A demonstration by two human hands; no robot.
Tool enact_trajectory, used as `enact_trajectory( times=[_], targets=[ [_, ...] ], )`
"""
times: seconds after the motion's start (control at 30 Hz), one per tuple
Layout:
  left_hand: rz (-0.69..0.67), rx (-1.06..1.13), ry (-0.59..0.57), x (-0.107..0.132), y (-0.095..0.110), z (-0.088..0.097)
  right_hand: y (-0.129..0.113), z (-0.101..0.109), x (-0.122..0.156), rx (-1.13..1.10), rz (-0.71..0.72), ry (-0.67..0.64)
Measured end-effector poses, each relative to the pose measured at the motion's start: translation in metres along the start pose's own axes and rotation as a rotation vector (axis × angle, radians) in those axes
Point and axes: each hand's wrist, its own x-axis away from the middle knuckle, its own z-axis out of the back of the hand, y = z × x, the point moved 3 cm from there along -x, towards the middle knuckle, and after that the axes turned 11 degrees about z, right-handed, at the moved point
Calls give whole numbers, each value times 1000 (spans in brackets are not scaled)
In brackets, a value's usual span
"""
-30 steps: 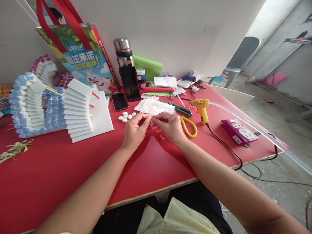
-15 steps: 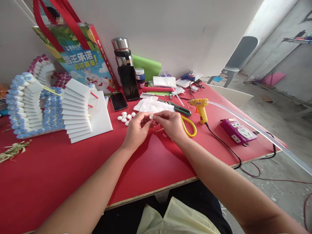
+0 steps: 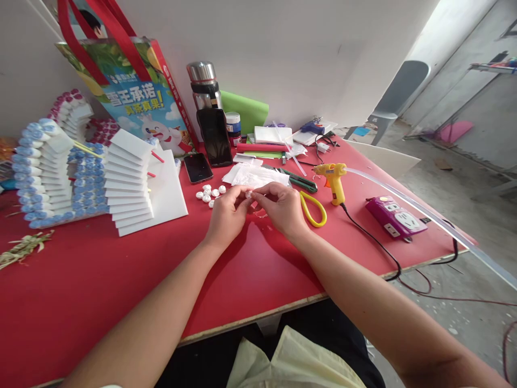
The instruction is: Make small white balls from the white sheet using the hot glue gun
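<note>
A red worktop [image 3: 250, 302] lies beneath a person's left hand [image 3: 226, 215] and right hand [image 3: 283, 210]. Beyond them, to the left, stands a large printed bag [image 3: 137, 99], its contents hidden. Farther right, past the left hand, are a capped steel flask [image 3: 204, 89] and a small jar [image 3: 233, 123], contents unseen. Bare forearms reach forward; the hands meet, thumbs and fingers pinching a tiny white roll [image 3: 248, 194]. Loose white rolls [image 3: 207, 199] lie just left of the left hand.
</note>
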Motion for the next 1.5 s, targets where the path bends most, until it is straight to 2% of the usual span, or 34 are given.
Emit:
enact_trajectory(
  times=[0.13,0.23,0.3,0.47,0.63,0.8,1.1,1.33,1.5],
  targets=[
    [212,422,-142,-3,-4,0,-4,11,-6,-46,-33,93],
    [272,557,-212,-4,-3,1,-2,15,-10,-162,-71,131],
    [270,583,-229,-4,-2,1,-2,13,-11,-237,-105,110],
    [206,499,-201,-4,-3,1,-1,4,-8,-322,-197,-31],
    [92,305,-95,-4,-1,5,1,4,-6,-369,-277,-55],
    [2,188,-90,-1,5,7,-1,3,-4,-369,-324,-107],
    [-28,147,-68,1,9,8,3,2,-6,-430,-304,-119],
    [-51,125,-95,-1,4,8,12,-2,-3,-566,-430,-147],
    [-75,92,-102,-1,3,9,11,-4,-3,-579,-436,-169]
  ],
)
